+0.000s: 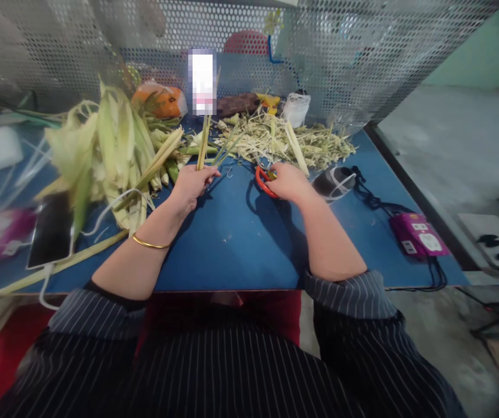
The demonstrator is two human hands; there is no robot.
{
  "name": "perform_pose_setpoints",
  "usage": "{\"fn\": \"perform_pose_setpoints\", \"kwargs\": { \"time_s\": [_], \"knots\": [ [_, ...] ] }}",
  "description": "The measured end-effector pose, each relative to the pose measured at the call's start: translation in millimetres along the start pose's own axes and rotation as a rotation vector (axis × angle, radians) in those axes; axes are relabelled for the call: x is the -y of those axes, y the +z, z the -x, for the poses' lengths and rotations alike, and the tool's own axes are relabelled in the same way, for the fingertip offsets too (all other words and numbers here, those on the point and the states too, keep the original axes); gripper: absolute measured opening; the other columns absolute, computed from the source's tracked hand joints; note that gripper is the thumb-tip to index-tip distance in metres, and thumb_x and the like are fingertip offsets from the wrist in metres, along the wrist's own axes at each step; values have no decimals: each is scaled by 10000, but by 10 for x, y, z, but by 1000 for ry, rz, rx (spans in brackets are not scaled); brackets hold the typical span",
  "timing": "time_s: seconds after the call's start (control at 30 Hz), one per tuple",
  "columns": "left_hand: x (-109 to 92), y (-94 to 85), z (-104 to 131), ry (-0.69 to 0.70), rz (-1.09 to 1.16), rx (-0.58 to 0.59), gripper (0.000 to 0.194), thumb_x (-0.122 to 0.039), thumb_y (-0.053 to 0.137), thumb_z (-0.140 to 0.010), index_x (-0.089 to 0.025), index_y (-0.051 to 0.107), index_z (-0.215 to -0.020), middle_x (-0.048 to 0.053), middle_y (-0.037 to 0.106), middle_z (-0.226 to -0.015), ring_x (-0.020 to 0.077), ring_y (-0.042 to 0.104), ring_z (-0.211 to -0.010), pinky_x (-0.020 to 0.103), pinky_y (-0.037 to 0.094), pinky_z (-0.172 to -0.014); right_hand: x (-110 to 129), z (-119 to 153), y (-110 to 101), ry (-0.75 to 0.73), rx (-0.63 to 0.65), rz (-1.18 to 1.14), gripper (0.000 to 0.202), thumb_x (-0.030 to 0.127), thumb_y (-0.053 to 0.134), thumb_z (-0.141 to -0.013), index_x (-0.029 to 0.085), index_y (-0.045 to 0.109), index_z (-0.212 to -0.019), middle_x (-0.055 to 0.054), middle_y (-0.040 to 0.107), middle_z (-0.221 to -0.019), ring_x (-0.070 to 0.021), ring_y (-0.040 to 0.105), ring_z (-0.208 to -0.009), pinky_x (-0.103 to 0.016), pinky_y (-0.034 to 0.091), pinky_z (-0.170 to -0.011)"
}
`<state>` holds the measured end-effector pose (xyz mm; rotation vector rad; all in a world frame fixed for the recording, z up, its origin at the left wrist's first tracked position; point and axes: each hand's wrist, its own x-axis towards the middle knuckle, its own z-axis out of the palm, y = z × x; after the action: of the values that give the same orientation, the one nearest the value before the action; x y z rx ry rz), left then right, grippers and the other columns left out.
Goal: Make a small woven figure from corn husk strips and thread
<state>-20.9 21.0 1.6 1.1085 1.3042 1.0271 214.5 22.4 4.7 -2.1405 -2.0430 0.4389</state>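
My left hand point(191, 184) is closed around a few thin yellow-green stalks point(204, 142) that stick upward from the fist. My right hand point(290, 181) grips a pair of scissors with red handles point(261, 181), its fingers through or around the loops; the short blades point away toward the pile behind and are partly lost against it. Some thin green strips slant up between the two hands. Beyond my right hand lies a heap of cut, shredded husk pieces point(270, 139). Large pale-green corn husks point(121, 139) are piled to the left.
A phone point(51, 229) on a white cable lies at the left. On the right are a dark roll point(333, 183) with a white band and a purple power strip point(419, 234) with black cord. An orange package point(160, 100) and a perforated metal screen point(340, 52) stand behind.
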Motion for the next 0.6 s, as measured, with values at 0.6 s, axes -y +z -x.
{"fn": "perform_pose_setpoints", "kwargs": {
  "time_s": [0.6],
  "knots": [
    [-19, -13, -46, 68, 96, -181, 193, -158, 641, -805, -130, 638, -614, -58, 420, -494, 30, 287, -389, 226, 157, -390, -106, 0, -66, -39, -257, -485, 765, 587, 740, -733, 171, 561, -1349, -126, 707, -1074, -277, 671, -905, -436, 545, -807]
  ]
}}
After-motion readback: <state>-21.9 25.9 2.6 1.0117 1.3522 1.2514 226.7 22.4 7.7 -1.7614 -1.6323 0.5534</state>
